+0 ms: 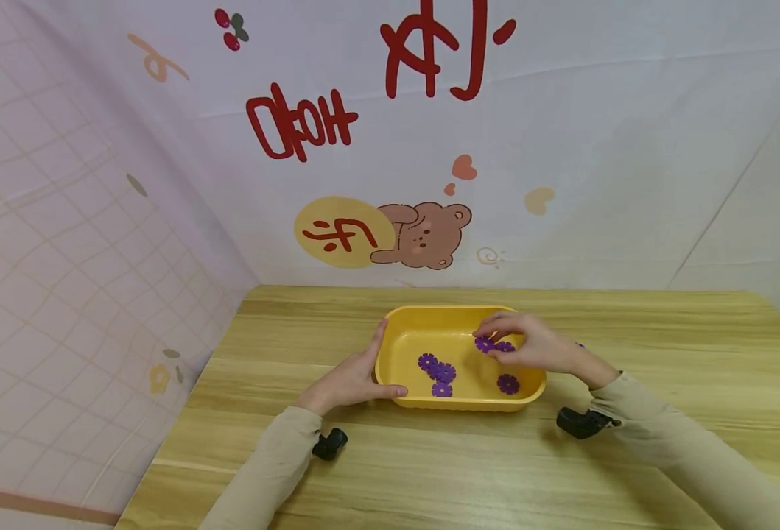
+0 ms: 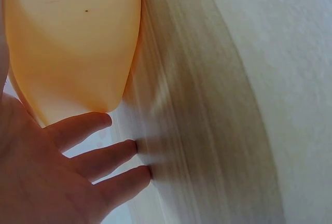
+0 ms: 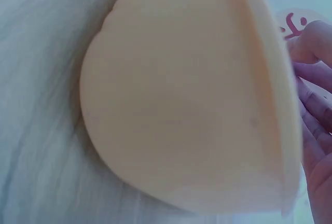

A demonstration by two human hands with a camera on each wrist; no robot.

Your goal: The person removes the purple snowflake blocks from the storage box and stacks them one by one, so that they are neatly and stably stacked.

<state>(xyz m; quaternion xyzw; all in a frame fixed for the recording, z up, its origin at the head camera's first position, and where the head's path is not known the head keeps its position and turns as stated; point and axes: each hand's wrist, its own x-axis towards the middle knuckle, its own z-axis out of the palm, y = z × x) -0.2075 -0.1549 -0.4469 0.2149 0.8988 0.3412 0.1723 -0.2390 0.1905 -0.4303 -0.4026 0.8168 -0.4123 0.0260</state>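
Note:
A yellow plastic basin stands on the wooden table. My left hand braces its left end, thumb along the front rim and fingers spread along the side. In the left wrist view, the straight fingers lie at the basin's outer wall. Over the basin's right part, my right hand pinches a purple notched snowflake disc. A second disc shows by its thumb; whether it is held I cannot tell. Several overlapping discs lie left of centre, and another disc lies front right.
A bit of purple shows on the table behind my right wrist. Black wrist devices hang under both forearms. A white printed cloth rises behind the table's back edge, with more cloth on the left.

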